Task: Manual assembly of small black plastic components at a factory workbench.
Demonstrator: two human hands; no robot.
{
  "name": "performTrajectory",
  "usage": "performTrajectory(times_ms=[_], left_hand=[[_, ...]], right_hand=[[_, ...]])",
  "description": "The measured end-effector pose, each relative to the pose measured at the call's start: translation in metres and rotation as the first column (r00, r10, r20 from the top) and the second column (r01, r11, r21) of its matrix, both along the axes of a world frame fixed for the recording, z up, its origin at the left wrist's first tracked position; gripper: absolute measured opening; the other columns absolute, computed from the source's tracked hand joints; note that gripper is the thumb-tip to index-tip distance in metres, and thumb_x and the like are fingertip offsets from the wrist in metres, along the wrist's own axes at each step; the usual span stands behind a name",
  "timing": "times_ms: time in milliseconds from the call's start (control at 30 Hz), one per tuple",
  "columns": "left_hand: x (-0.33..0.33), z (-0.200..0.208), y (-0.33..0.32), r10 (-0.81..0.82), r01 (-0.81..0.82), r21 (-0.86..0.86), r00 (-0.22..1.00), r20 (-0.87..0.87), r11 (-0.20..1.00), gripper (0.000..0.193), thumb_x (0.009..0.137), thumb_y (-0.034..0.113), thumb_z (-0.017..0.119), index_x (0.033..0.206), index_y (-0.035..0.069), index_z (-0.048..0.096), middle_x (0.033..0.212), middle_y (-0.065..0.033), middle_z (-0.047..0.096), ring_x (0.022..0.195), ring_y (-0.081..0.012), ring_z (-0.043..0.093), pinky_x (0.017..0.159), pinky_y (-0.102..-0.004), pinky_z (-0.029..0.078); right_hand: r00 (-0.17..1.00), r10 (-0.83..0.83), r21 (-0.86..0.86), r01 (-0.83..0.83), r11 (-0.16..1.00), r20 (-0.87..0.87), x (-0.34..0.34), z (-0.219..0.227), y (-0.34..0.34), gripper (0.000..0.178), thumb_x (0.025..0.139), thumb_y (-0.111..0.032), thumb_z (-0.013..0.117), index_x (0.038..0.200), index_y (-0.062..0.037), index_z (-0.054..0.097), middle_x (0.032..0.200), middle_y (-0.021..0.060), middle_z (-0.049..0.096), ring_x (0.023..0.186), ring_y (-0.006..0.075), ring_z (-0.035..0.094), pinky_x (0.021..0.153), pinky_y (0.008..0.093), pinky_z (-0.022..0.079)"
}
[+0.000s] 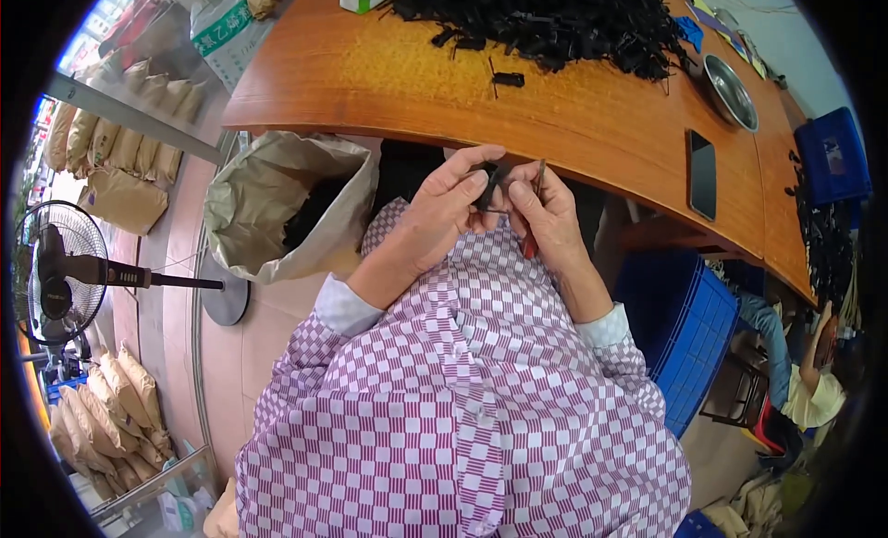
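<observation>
Before my chest, at the table's near edge, my two hands meet. My left hand point(442, 207) is closed, pinching a small black part point(488, 188) between thumb and fingers. My right hand point(555, 219) is closed around a slim tool point(530, 247) with a red end low in the palm and a thin, dark tip above the fingers; its exact kind is unclear. The right fingertips are close beside the black part. On the wooden table point(370, 75) lies a large heap of similar black parts point(564, 20), and a single black piece point(508, 79) sits apart nearer me.
An open paper sack point(250, 214) with black contents stands left of my hands. A phone point(702, 174) and a metal bowl point(730, 92) lie on the table's right. Blue crates point(694, 339) stand to my right, a fan point(60, 272) far left. Another person point(812, 390) sits at far right.
</observation>
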State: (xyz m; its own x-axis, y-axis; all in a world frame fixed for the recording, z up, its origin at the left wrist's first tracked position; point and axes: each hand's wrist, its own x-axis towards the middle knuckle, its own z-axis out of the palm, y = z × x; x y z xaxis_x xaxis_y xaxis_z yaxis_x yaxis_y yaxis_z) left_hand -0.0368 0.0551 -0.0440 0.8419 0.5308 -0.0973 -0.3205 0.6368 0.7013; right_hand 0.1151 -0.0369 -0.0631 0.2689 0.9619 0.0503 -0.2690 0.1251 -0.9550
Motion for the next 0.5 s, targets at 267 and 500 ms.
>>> performTrajectory(times_ms=[267,500], left_hand=[[0.003,0.001,-0.011,0.089,-0.083,0.082,0.993,-0.072,0.993,0.021,0.100,0.015,0.046,0.120,0.010,0.048,0.087,-0.0049,0.059,0.068,-0.0104,0.053,0.056,-0.0201,0.039],[0.001,-0.001,-0.009,-0.176,0.189,0.115,0.978,-0.112,0.975,0.009,0.100,0.016,0.047,0.107,0.011,0.047,0.089,-0.0056,0.059,0.061,-0.0091,0.050,0.048,-0.0195,0.035]], right_hand=[[0.997,0.014,0.091,-0.021,0.996,0.081,-0.002,0.000,-0.011,0.036,0.091,-0.020,0.063,0.119,-0.0038,0.048,0.081,0.0004,0.054,0.054,0.0039,0.043,0.046,0.0165,0.033],[0.983,0.138,0.023,-0.137,0.990,-0.119,0.007,0.001,-0.007,0.041,0.086,-0.019,0.070,0.118,-0.0014,0.050,0.082,-0.0024,0.052,0.059,0.0018,0.046,0.048,0.0159,0.033]])
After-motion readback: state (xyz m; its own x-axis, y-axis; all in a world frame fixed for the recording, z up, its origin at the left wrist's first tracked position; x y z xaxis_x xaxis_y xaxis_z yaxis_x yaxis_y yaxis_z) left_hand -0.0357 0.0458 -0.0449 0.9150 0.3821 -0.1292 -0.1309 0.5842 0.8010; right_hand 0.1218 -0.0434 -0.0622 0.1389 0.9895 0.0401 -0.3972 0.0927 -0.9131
